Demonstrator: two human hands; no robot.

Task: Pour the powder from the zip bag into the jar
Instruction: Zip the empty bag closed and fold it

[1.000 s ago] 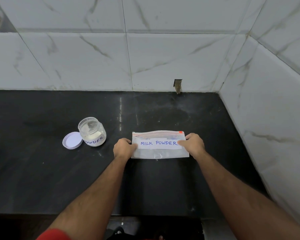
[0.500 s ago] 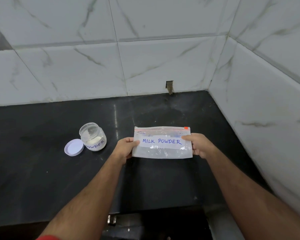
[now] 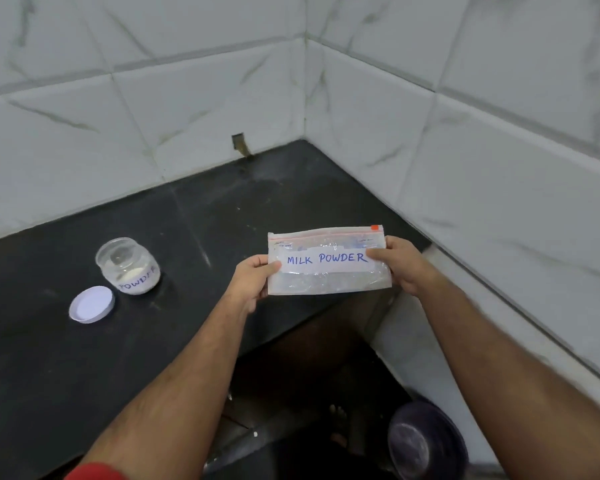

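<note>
A clear zip bag [image 3: 328, 282] labelled "MILK POWDER", with a red zip strip along its top, hangs flat above the front edge of the black counter [image 3: 42, 358]. My left hand [image 3: 253, 284] pinches its left edge and my right hand [image 3: 400, 263] pinches its right edge. The bag looks nearly empty. To the left stands a small open glass jar [image 3: 129, 266] marked "POWDER" with white powder in its bottom. Its white lid [image 3: 91, 304] lies upside down in front of it, to the left.
White marble-look tiled walls close the counter at the back and on the right, meeting in a corner. A small notch [image 3: 239, 143] sits in the back wall. Below the counter edge stands a dark round bucket [image 3: 426, 441] on the floor.
Both hands lifted the bag off the counter and drew it toward me, over the front edge. The view swung down and right. Jar and lid have not moved.
</note>
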